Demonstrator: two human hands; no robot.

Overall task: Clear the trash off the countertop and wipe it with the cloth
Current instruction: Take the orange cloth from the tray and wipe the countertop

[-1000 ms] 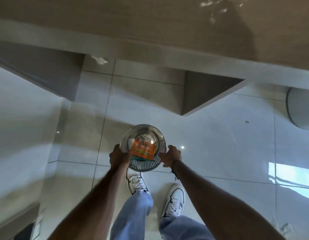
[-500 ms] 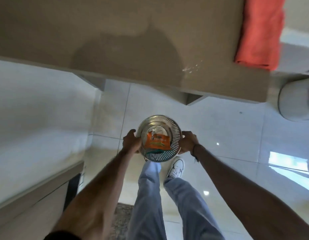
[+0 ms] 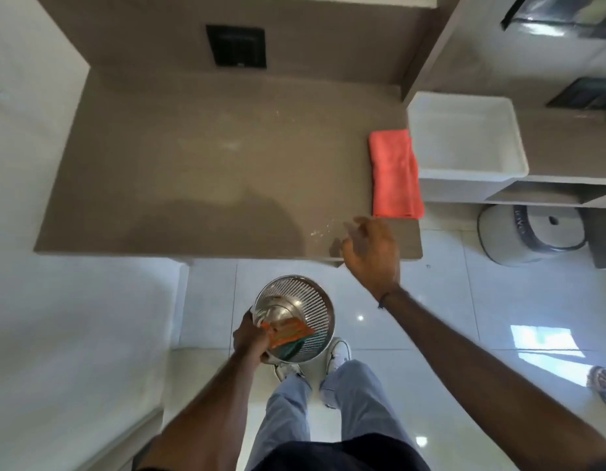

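Note:
A round metal trash bin (image 3: pixel 305 300) with a slotted wall hangs over the floor just below the countertop's front edge. My left hand (image 3: pixel 250 338) grips its near rim. An orange wrapper (image 3: pixel 288 333) lies inside it. My right hand (image 3: pixel 371 249) is off the bin, fingers apart, over the front right corner of the brown countertop (image 3: pixel 192 171). White crumbs (image 3: pixel 320 231) lie just left of that hand. A folded coral cloth (image 3: pixel 395 175) rests along the counter's right edge, behind my right hand.
A white tub (image 3: pixel 464 137) stands right of the cloth, against the counter's side. A black vent (image 3: pixel 237 45) sits in the back panel. A grey round bin (image 3: pixel 532 232) stands on the tiled floor at right. A white cabinet (image 3: pixel 73 317) borders my left.
My right hand has let go of the bin and moved up over the counter's front right corner. The view has lifted, bringing the whole countertop and cloth into sight. My left hand alone holds the bin.

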